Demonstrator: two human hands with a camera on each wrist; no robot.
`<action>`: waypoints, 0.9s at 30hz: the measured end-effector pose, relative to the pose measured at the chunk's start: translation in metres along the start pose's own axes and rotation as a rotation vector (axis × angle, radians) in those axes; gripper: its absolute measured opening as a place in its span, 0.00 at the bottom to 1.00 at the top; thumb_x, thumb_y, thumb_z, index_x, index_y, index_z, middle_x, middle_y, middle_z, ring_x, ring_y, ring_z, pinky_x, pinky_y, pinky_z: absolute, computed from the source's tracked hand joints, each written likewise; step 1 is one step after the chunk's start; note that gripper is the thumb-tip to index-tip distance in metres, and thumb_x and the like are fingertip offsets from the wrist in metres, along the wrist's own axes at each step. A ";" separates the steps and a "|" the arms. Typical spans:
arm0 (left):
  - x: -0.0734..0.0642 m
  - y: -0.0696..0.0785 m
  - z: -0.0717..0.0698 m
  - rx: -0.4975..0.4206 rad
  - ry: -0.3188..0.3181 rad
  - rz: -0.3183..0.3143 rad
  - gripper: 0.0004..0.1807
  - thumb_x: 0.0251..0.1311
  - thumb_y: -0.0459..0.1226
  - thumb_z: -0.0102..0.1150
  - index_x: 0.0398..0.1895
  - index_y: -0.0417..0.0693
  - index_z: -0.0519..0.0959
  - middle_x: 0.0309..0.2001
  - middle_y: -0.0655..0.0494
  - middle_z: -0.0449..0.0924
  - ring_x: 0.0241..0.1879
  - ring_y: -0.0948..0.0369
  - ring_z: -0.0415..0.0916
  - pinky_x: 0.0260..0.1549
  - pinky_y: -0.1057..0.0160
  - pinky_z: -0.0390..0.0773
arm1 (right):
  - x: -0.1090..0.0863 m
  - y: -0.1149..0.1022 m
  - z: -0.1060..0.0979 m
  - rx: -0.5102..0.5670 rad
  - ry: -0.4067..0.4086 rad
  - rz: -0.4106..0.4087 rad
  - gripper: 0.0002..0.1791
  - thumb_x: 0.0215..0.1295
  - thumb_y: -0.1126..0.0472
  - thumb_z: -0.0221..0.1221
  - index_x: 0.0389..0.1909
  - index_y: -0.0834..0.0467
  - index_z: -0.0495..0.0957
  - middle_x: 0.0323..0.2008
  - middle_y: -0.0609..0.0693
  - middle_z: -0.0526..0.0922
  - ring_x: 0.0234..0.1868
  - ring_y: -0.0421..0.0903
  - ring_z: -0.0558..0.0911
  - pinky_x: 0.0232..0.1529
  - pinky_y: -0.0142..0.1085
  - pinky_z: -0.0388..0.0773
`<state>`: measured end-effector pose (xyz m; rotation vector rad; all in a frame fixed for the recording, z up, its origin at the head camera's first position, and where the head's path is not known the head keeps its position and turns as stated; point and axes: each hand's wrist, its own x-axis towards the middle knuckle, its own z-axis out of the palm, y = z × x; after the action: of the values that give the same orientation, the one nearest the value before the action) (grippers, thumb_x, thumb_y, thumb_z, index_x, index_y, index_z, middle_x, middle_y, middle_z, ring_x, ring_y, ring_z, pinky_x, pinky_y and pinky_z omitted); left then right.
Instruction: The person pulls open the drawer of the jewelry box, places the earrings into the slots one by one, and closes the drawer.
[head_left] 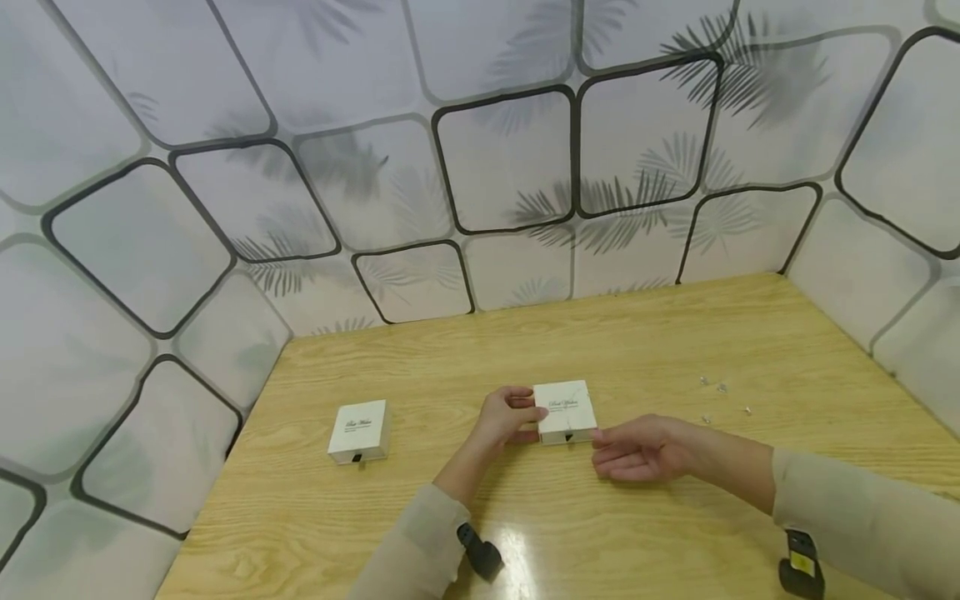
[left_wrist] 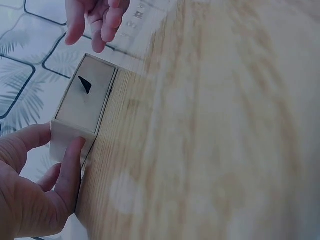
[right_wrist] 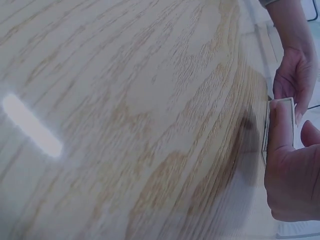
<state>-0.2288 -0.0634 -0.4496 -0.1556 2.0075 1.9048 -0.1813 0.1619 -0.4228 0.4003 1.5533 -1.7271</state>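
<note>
A small white drawer box [head_left: 566, 404] with script lettering and a black pull tab lies on the wooden table. My left hand [head_left: 498, 418] holds it by its left end, thumb on the top edge. In the left wrist view the box [left_wrist: 70, 112] shows its closed drawer front, with the black tab [left_wrist: 85, 85] sticking out. Beside the front right corner is my right hand [head_left: 643, 448], its fingers loosely extended and nothing in its grasp. Whether its fingertips touch the box cannot be made out.
A second white box [head_left: 362, 427] of the same look stands to the left, its black tab facing me. Several tiny shiny pieces [head_left: 722, 387] lie scattered on the table [head_left: 637, 542] at the right. A patterned wall covering [head_left: 517, 158] encloses the back and sides.
</note>
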 end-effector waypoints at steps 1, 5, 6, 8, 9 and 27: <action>0.000 0.000 0.000 -0.003 -0.002 0.001 0.26 0.53 0.28 0.66 0.56 0.36 0.71 0.49 0.44 0.72 0.40 0.54 0.79 0.36 0.56 0.85 | 0.000 0.000 0.001 0.017 -0.010 0.010 0.10 0.66 0.59 0.59 0.39 0.62 0.81 0.33 0.55 0.86 0.36 0.47 0.85 0.45 0.37 0.83; 0.000 -0.002 -0.002 -0.007 -0.012 0.013 0.27 0.53 0.28 0.66 0.57 0.35 0.70 0.49 0.43 0.72 0.40 0.53 0.79 0.36 0.56 0.85 | 0.002 0.001 0.004 0.104 -0.035 0.054 0.09 0.67 0.60 0.58 0.37 0.62 0.81 0.33 0.55 0.85 0.37 0.47 0.85 0.49 0.37 0.82; 0.000 -0.003 -0.002 -0.008 -0.013 0.015 0.27 0.53 0.29 0.66 0.57 0.35 0.70 0.49 0.43 0.72 0.40 0.53 0.79 0.36 0.56 0.85 | 0.003 0.001 0.004 0.124 -0.041 0.063 0.09 0.67 0.60 0.57 0.36 0.62 0.81 0.32 0.55 0.85 0.37 0.47 0.85 0.49 0.36 0.82; 0.000 -0.003 -0.002 -0.008 -0.013 0.019 0.27 0.53 0.29 0.66 0.57 0.35 0.70 0.49 0.43 0.72 0.41 0.52 0.79 0.36 0.56 0.85 | 0.004 0.001 0.005 0.153 -0.053 0.074 0.09 0.67 0.60 0.57 0.34 0.62 0.82 0.32 0.55 0.85 0.37 0.47 0.85 0.49 0.36 0.82; 0.000 -0.003 -0.002 -0.010 -0.012 0.020 0.27 0.53 0.29 0.66 0.57 0.35 0.70 0.49 0.43 0.72 0.41 0.52 0.78 0.37 0.56 0.85 | 0.005 0.001 0.005 0.164 -0.058 0.077 0.10 0.68 0.60 0.56 0.33 0.62 0.82 0.31 0.55 0.86 0.36 0.47 0.85 0.49 0.35 0.82; -0.003 -0.003 0.003 -0.026 0.011 0.019 0.27 0.52 0.27 0.66 0.56 0.32 0.70 0.49 0.41 0.73 0.43 0.51 0.78 0.38 0.56 0.85 | 0.015 0.004 0.023 0.275 -0.060 0.042 0.09 0.66 0.64 0.57 0.38 0.68 0.77 0.34 0.60 0.84 0.38 0.50 0.85 0.54 0.37 0.79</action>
<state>-0.2249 -0.0614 -0.4514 -0.1552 1.9990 1.9461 -0.1823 0.1357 -0.4310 0.5089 1.2594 -1.9081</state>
